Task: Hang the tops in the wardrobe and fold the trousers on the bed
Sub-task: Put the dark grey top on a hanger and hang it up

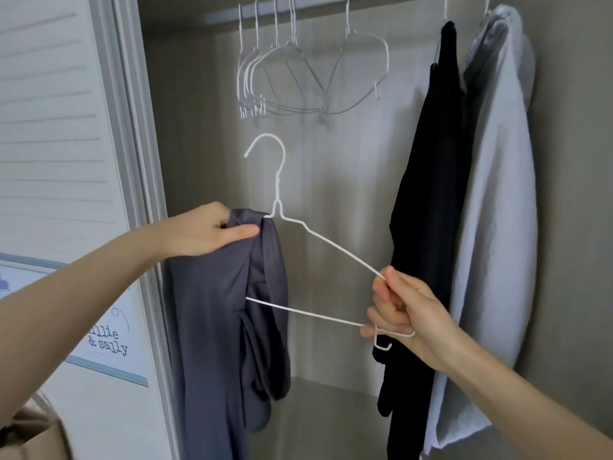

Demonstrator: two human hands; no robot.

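Standing before the open wardrobe (331, 194), the person is working one white wire hanger (318, 237) into one dark grey top (219, 310). Their left hand (205, 232) is gripping a bunch of the top's fabric at the hanger's left shoulder, fingers (242, 231) curled round the cloth, and the rest of the top is hanging down in folds below that hand. Their right hand (403, 310) is pinching the hanger's right end, thumb and fingers closed on the wire where the sloping arm meets the bottom bar. The hanger is being held in the air, tilted, hook up and free of the rail (298, 8).

Inside the wardrobe, two garments are hanging at the right side of the rail: one black garment (428, 210) and, just beside it on the right, one pale grey garment (494, 210). Further left, a cluster of bare wire hangers (265, 81) is hanging from the rail; I am counting about six hooks, though the wires overlap too much to be sure.

On the white slatted door (59, 127) at the left, a framed sign (102, 340) is showing writing that partly reads "llie & sally". A brown cardboard box (30, 429) is sitting at the bottom left corner, its contents out of sight.
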